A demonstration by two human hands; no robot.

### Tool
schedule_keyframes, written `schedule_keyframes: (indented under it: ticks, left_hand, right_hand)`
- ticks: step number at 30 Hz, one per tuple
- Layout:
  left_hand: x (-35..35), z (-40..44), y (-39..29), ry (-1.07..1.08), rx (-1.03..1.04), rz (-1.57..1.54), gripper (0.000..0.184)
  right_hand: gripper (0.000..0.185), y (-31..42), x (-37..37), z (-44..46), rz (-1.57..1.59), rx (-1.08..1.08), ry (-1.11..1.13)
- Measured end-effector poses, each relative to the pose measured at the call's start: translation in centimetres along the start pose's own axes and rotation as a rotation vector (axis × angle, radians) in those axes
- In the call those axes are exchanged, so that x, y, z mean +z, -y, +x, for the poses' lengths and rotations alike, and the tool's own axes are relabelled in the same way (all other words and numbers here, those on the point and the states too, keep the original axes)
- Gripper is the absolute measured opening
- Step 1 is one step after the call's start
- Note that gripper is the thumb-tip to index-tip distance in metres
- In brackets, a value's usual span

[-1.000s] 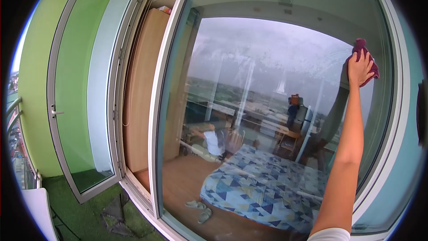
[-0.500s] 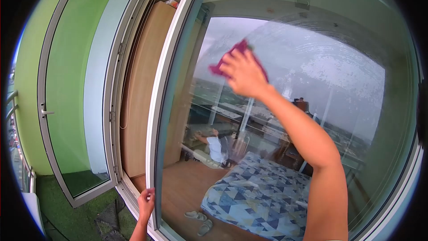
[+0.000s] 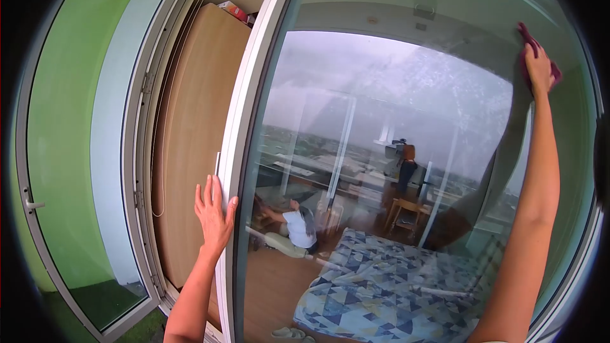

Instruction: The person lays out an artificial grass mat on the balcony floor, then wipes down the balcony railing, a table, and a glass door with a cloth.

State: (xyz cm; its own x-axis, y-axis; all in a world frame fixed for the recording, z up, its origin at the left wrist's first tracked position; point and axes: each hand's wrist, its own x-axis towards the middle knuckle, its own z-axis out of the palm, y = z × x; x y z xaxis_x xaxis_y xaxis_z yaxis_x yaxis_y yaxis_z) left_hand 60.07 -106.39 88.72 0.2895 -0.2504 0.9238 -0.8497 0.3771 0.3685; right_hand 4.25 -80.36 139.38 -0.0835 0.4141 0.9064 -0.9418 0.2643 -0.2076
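Observation:
A dark red cloth (image 3: pixel 527 38) is under my right hand (image 3: pixel 539 70), which presses it to the upper right of the large glass pane (image 3: pixel 381 89). Cloth shows on both sides of the fingers. At the pane's left edge, my left hand (image 3: pixel 215 211) rests against the white window frame (image 3: pixel 244 108), fingers spread upward and thumb apart, holding nothing. Faint hazy streaks and smudges (image 3: pixel 445 73) show on the glass near its upper middle, mixed with reflections of sky and buildings.
Left of the frame stand a tall wooden panel (image 3: pixel 197 140) and an open glass door (image 3: pixel 70 152) with a lever handle (image 3: pixel 35 205). Behind the pane are a bed with a triangle-patterned cover (image 3: pixel 381 286), a seated person (image 3: pixel 297 225) and slippers (image 3: pixel 289 333).
My right hand has swept the cloth from the pane's upper left to its upper right. My left hand has risen along the frame and spread its fingers. The view has shifted.

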Motion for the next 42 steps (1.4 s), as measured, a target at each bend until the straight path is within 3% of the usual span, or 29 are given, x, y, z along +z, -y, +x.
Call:
schedule_keyframes:
  ticks: [1,2,4,11,15,18,20,21,25,26,28,31,33,36,37,40,42]
  left_hand:
    - [0.2,0.7,0.5,-0.001,0.056,-0.010,0.067]
    - [0.4,1.3,1.0,-0.014,0.110,-0.033,0.068]
    - [0.8,1.7,1.8,-0.032,0.186,-0.073,0.067]
    - [1.6,1.7,2.9,-0.019,0.208,-0.183,0.064]
    - [1.7,2.0,3.4,-0.012,0.203,-0.235,0.063]
    - [1.7,2.1,3.5,0.007,0.179,-0.287,0.063]
    - [1.9,2.1,3.8,0.002,0.189,-0.306,0.063]
    - [2.0,2.0,3.7,-0.016,0.195,-0.317,0.063]
    - [2.0,2.0,3.8,-0.006,0.208,-0.320,0.062]
    - [1.9,2.0,3.9,0.004,0.223,-0.330,0.062]
    - [2.0,2.1,3.7,-0.018,0.219,-0.326,0.062]
    - [2.2,2.1,3.5,-0.021,0.207,-0.344,0.061]
    - [2.0,2.2,3.3,-0.019,0.193,-0.337,0.060]
    - [2.6,1.8,3.4,-0.037,0.202,-0.296,0.059]
    - [2.5,1.7,3.3,-0.026,0.195,-0.296,0.059]
    - [2.5,1.4,3.4,-0.021,0.201,-0.276,0.059]
    - [1.8,1.9,3.1,0.001,0.186,-0.316,0.057]
  right_hand:
    - [0.056,-1.5,1.7,1.7,-0.080,0.196,-0.024]
    - [0.056,0.7,2.1,1.5,-0.089,0.196,-0.032]
    - [0.054,6.4,2.4,0.1,-0.220,0.523,-0.055]
    - [0.052,35.5,10.3,-3.7,0.089,-0.246,0.082]
    - [0.048,45.4,12.2,-4.9,0.213,-0.616,0.309]
    - [0.044,46.6,12.0,-11.0,0.357,-0.995,0.333]
    - [0.040,44.6,8.6,-20.5,0.453,-1.131,0.256]
    - [0.039,43.5,4.5,-26.6,0.432,-1.132,0.319]
    - [0.047,35.9,-6.7,-44.2,0.565,-1.625,1.070]
    - [0.048,34.8,-8.2,-45.4,0.666,-1.700,1.091]
    - [0.046,32.4,-7.1,-44.2,0.759,-1.607,1.028]
    - [0.043,34.4,-4.4,-31.1,0.341,-1.292,0.627]
    - [0.037,32.8,1.0,-20.4,0.373,-1.097,0.266]
    - [0.037,28.1,7.1,-6.0,0.364,-0.674,0.157]
    - [0.039,26.5,7.5,-3.5,0.408,-0.565,0.220]
    - [0.037,26.1,6.9,-7.1,0.443,-0.686,0.161]
    - [0.036,26.8,3.1,-14.7,0.418,-0.877,0.204]
